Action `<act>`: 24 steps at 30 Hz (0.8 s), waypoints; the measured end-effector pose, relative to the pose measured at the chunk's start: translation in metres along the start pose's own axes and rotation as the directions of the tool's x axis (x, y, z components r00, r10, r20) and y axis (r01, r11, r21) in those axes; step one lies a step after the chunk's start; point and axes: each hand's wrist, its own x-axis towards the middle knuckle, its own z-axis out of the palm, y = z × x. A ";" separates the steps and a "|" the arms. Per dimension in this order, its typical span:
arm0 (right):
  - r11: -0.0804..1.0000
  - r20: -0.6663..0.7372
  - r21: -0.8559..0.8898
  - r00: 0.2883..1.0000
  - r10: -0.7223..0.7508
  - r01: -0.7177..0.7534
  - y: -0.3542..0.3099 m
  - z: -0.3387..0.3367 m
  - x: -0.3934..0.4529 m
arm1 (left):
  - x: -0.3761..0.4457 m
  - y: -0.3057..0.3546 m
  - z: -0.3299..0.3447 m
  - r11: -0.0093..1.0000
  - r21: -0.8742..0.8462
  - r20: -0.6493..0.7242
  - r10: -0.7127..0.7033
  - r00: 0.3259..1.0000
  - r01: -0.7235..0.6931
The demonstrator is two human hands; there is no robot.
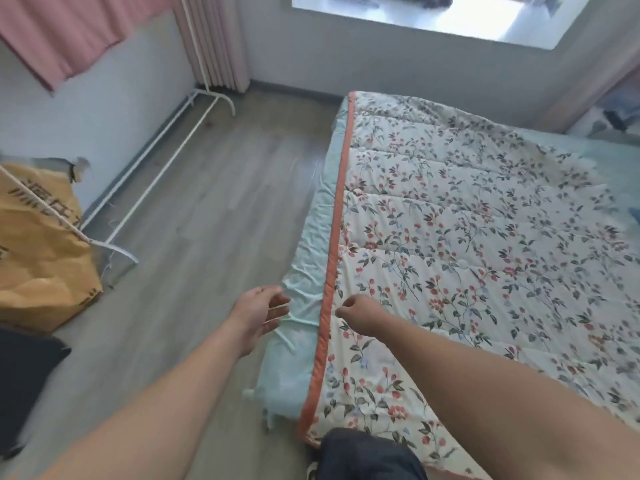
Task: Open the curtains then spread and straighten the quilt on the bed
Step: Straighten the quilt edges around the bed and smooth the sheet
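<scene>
The room is a small bedroom with a grey plank floor point(194, 216), a white clothes rail point(162, 161) along the left wall, and a bright window point(433, 15) at the far end; the pink curtains point(214, 43) are bunched into the corner beside it and the glass stands uncovered, so the first half of your job looks finished; the floral quilt point(467, 244) already lies spread over the bed point(308, 258), its orange border point(337, 202) running fairly straight just inside the near long side, with a strip of pale green sheet showing beside it; your left hand point(259, 317) hovers released, fingers apart, over that green strip and gripping nothing; your right hand point(356, 313) is curled shut just past the orange border, and I cannot tell whether it pinches the quilt or merely rests on it; what seems left to you is the far side, where the quilt's edge looks ragged and green sheet lies exposed toward the right, plus a final smoothing of the faint ripples.
</scene>
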 end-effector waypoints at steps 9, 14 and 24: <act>0.996 -0.155 -0.084 0.988 -0.028 0.015 -0.110 -0.057 0.024 | 0.053 0.121 -0.010 0.963 0.252 0.211 0.038 0.977 -0.092; 0.997 -0.248 -0.051 0.968 0.044 -0.058 -0.182 -0.059 0.041 | 0.102 0.187 -0.049 0.921 0.355 0.327 0.040 0.944 -0.162; 0.988 -0.387 0.038 0.910 0.151 -0.148 -0.325 -0.083 0.063 | 0.156 0.334 -0.100 0.817 0.469 0.481 0.082 0.873 -0.335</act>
